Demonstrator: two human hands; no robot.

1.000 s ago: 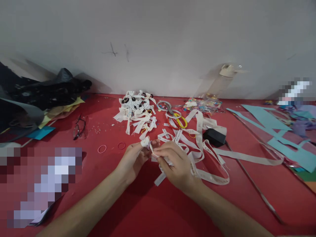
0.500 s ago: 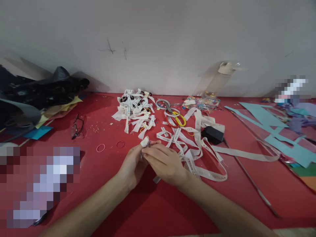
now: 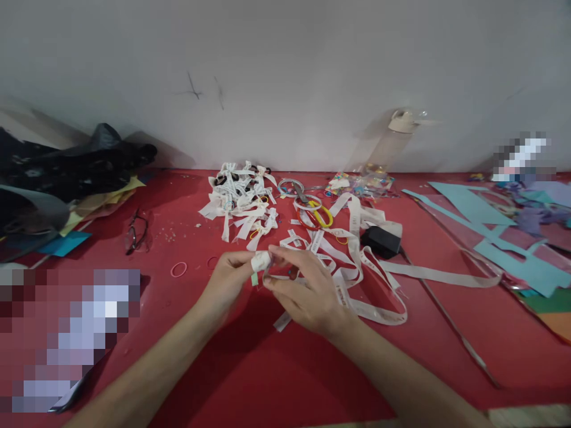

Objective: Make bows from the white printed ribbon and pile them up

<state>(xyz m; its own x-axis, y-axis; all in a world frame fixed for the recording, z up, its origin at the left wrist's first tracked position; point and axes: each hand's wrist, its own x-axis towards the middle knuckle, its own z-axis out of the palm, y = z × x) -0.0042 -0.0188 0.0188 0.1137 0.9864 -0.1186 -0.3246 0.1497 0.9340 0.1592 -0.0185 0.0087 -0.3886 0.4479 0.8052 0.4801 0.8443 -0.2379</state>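
In front of me, my left hand [image 3: 227, 276] is closed in a pinch, with a white band [image 3: 261, 261] at its thumb tip. I cannot tell whether this is a wrap on the thumb or part of the ribbon. My right hand [image 3: 307, 288] meets it, thumb and index finger pinching a small piece of whitish ribbon [image 3: 279, 277]. A purplish bit shows between the fingertips, and a pale green tab [image 3: 254, 279] hangs below; the fingers partly hide both. Beyond the hands lies a pile of knotted white ribbon bows [image 3: 243, 199] on hair ties.
Right of the hands are loose printed ribbon [image 3: 379, 315], scissors [image 3: 323, 213] and a black block [image 3: 382, 241]. A pink hair tie [image 3: 179, 269] and glasses [image 3: 136, 233] lie left. A bottle [image 3: 395, 142] stands by the wall; light-blue paper scraps [image 3: 513, 267] lie far right.
The hands have opened apart slightly; the right fingers no longer cover the left fingertips. The small ribbon and green tab between them now show. The view has shifted a little.
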